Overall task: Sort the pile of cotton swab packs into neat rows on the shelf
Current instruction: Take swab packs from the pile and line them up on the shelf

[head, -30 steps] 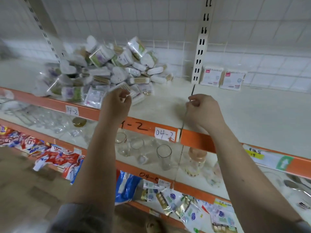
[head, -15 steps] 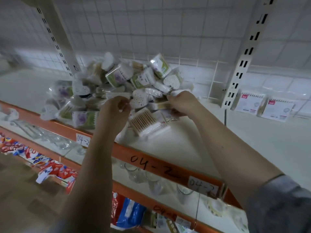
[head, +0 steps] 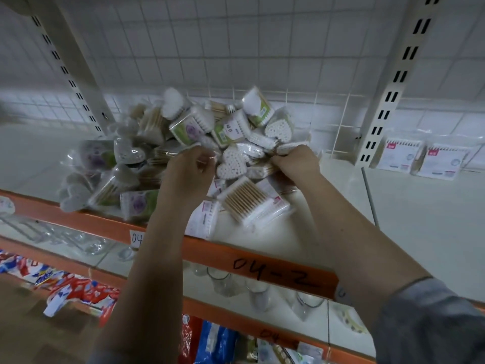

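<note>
Your right hand [head: 295,164] has its fingers curled into the front of the pile [head: 183,143] on the shelf [head: 420,232], seemingly pinching a thin pack; your left hand [head: 187,172] is curled too, but I cannot tell what it holds. These packs look light, with slick crinkly wrap. Take each across its stiff middle, not by the loose film edges.

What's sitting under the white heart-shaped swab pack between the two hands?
The heart-shaped pack rests on other packs: a flat pack of wooden-stick swabs lies below and in front of it. What lies directly beneath it is covered, so I cannot tell.
</note>
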Demonstrator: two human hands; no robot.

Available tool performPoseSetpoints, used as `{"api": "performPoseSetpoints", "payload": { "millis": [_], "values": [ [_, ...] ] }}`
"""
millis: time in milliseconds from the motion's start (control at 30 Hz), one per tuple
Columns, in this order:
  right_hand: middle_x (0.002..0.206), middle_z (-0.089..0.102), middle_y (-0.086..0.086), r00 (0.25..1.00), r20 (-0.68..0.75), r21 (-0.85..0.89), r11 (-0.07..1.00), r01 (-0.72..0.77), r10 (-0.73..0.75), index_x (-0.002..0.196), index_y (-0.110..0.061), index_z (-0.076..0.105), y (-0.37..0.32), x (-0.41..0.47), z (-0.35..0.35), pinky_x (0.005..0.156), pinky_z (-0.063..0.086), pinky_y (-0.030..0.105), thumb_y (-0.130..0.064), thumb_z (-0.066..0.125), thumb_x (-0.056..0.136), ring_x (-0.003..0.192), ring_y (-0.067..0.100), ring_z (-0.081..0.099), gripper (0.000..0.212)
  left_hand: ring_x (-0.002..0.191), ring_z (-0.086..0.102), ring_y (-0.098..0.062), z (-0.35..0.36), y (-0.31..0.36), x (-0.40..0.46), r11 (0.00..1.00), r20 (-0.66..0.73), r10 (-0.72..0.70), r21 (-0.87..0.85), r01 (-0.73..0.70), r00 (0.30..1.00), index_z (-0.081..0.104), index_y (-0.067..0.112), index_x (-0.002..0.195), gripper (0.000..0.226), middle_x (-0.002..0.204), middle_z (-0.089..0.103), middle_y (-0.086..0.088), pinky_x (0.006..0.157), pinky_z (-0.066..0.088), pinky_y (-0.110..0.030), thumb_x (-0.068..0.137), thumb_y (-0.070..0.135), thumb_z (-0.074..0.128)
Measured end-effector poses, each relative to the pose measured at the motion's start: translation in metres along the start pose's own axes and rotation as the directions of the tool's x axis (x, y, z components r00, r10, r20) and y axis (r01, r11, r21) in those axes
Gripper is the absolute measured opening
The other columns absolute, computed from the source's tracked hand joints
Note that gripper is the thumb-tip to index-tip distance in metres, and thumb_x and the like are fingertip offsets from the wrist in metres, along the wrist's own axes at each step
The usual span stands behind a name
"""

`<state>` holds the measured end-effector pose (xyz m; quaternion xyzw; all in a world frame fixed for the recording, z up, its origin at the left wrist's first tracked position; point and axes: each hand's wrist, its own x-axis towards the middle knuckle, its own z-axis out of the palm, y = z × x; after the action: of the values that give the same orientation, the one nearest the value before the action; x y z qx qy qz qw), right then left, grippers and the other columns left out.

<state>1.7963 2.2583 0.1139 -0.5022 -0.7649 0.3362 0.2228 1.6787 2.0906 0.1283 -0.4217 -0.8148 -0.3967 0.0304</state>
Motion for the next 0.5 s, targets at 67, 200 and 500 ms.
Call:
{"api": "performPoseSetpoints", "payload": {
  "millis": [67,200,500],
  "values": [
    [0.07,0.053,0.002,0.996,-0.043,0.106,0.992,-0.068,0.073,0.086,-0.007,0.062,0.003,-0.001,0.001,0.054,0.036,0.02,-0.029,0.067,0.08,0.077,0.02,0.055,0.024,0.083,0.059,-0.01,-0.002,-0.002,-0.001,1.0,0.018,0.025,-0.006,-0.025,1.0,0.066,0.016,0.106,0.018,0.092,0.062,0.006,0.07,0.04,-0.02,0.093,0.017,0.054],
    [0.063,0.049,0.003,0.977,-0.151,0.303,0.948,-0.098,0.149,0.078,-0.009,0.056,0.002,-0.006,-0.007,0.05,0.041,0.018,-0.026,0.071,0.075,0.072,0.022,0.056,0.022,0.081,0.061,-0.012,-0.005,-0.004,-0.001,0.997,0.032,0.071,-0.018,-0.071,0.997,0.066,0.014,0.103,0.016,0.091,0.064,0.003,0.07,0.045,-0.023,0.093,0.015,0.054],
    [0.084,0.066,0.01,0.983,-0.012,0.801,0.59,-0.1,0.183,0.076,-0.007,0.057,0.017,-0.042,-0.046,0.068,0.058,0.029,-0.007,0.062,0.088,0.077,0.02,0.067,0.013,0.096,0.063,-0.017,0.018,0.014,0.004,0.988,0.087,0.153,-0.044,-0.149,0.984,0.064,0.011,0.114,0.025,0.108,0.064,-0.005,0.087,0.047,-0.026,0.091,0.018,0.058]
  ]
}}
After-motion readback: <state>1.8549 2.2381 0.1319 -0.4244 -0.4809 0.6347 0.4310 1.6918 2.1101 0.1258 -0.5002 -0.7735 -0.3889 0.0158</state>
